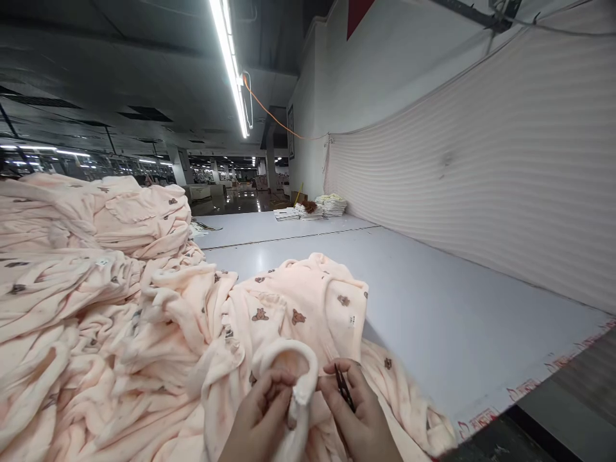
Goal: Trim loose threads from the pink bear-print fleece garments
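A pale pink fleece garment (312, 292) printed with small brown bears lies bunched in front of me on the table. My left hand (267, 414) pinches a rolled, looped edge of it, the cuff or trim (302, 394). Close on the other side of that edge is my right hand (353, 404), its fingers curled around a pair of dark thread snips (344, 388). The right thumb and fingertip come near the fabric edge; whether they touch it I cannot tell. A small white label (353, 321) shows on the garment's right part.
A large heap of the same pink garments (96, 289) covers the left side. The pale table (433, 321) stretches right and back, with folded stacks of cloth (332, 205) at its far end. A striped fabric sheet (481, 167) hangs along the right.
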